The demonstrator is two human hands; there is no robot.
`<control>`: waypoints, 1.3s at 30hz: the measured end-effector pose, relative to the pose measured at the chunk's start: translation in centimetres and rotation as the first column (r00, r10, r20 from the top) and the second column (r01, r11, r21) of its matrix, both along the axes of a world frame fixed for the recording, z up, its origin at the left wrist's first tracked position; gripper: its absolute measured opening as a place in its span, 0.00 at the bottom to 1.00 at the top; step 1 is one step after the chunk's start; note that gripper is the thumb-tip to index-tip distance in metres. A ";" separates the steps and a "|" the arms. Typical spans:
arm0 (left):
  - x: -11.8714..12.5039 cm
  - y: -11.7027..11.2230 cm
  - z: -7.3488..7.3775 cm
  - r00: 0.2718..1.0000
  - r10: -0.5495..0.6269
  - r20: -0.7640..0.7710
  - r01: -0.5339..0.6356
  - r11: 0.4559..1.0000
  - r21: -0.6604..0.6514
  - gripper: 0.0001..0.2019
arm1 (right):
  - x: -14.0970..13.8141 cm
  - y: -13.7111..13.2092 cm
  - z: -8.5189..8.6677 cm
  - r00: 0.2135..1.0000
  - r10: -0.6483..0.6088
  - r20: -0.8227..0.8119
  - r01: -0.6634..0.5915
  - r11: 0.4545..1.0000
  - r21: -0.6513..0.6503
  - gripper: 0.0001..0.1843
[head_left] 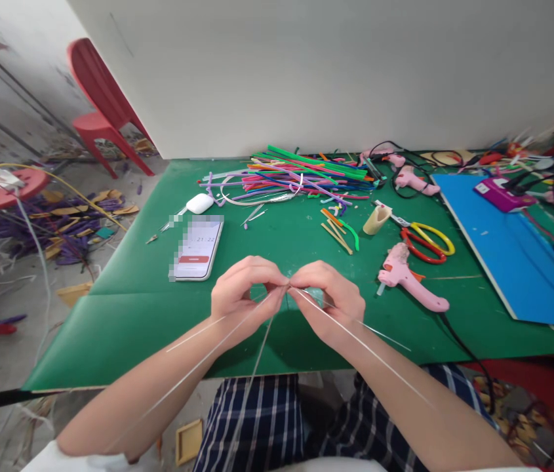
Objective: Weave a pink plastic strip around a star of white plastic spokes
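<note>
My left hand [247, 292] and my right hand [330, 295] meet fingertip to fingertip above the near part of the green table. Between them they pinch several thin whitish strands [355, 336] at one point. The strands fan out back toward me, over both forearms and down past the table edge. Whether they are wire or plastic I cannot make out. Both hands are closed, thumb against fingers. Left of my left hand lies a phone [197, 252] with a timer on its screen. A pink glue gun [412, 282] rests to the right of my right hand.
A heap of coloured pipe cleaners [301, 174] lies at the back of the table [134, 321]. Red-and-yellow scissors [427, 242], a beige tube [377, 219], a white earbud case [199, 204] and a blue board [517, 262] are around. A glue-gun cord hangs over the front edge.
</note>
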State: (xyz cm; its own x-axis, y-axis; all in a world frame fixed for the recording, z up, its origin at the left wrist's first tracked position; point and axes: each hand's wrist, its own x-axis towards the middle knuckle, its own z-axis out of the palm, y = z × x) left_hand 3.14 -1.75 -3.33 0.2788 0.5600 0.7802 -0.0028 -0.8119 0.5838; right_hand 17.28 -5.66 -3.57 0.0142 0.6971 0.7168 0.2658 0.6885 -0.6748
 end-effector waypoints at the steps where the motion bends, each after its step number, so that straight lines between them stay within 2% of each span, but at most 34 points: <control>1: 0.0 0.0 0.0 1.000 0.006 0.000 -0.006 1.000 0.004 0.12 | 0.0 0.0 0.0 1.000 -0.002 0.002 0.002 1.000 0.006 0.08; 6: 0.0 0.1 -0.2 1.000 0.002 0.017 -0.002 1.000 0.004 0.13 | 0.1 0.1 -0.1 1.000 -0.007 0.003 0.007 1.000 0.027 0.10; 12: 0.0 0.2 -0.6 0.997 -0.034 0.063 0.034 0.999 0.009 0.19 | 0.1 0.0 -0.2 0.998 -0.033 -0.048 0.033 0.999 0.005 0.10; 18: 0.1 0.1 -0.7 0.995 -0.063 0.076 0.065 0.998 -0.022 0.15 | 0.1 0.1 -0.1 0.999 -0.036 -0.038 0.038 0.998 0.040 0.11; 25: 0.2 0.0 -0.8 0.995 -0.055 0.085 0.059 0.997 -0.046 0.14 | 0.2 0.1 0.2 0.999 -0.031 -0.019 0.032 0.998 0.060 0.12; 31: 0.4 0.0 -0.6 0.994 -0.076 0.077 0.077 0.997 -0.011 0.14 | 0.1 0.0 0.4 0.999 -0.024 -0.029 0.026 0.998 0.054 0.12; 39: 0.5 -0.2 -0.3 0.999 -0.025 0.049 0.022 0.998 0.059 0.14 | -0.1 0.1 0.4 0.999 -0.030 -0.018 0.031 0.998 0.046 0.11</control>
State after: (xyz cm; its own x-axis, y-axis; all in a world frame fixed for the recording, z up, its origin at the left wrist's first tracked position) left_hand 3.63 -1.95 -3.61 0.2517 0.5069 0.8244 -0.0499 -0.8439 0.5342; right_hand 17.17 -5.59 -3.19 0.0473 0.6622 0.7478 0.2756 0.7109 -0.6470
